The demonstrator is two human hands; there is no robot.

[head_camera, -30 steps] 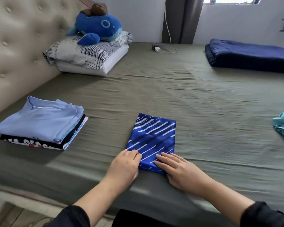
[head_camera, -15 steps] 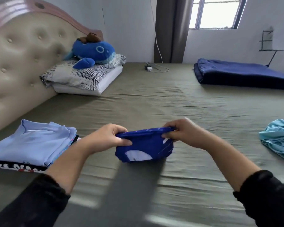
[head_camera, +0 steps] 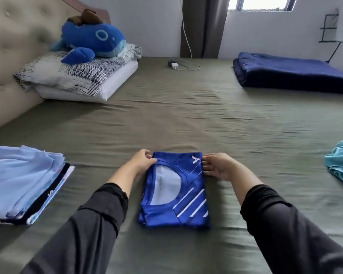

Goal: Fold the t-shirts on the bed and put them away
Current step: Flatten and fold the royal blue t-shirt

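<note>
On the bed (head_camera: pixel 186 119), the folded blue striped t-shirt (head_camera: pixel 174 194) now lies flat, collar up, no longer lifted as half a second ago, its far corners pinched by the left hand (head_camera: pixel 140 163) and right hand (head_camera: pixel 218 166), beside the folded stack (head_camera: pixel 22 180).

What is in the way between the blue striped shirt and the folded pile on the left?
Nothing visible. Only bare sheet lies between the shirt and the pile, apart from the left hand gripping the shirt's far left corner.
</note>
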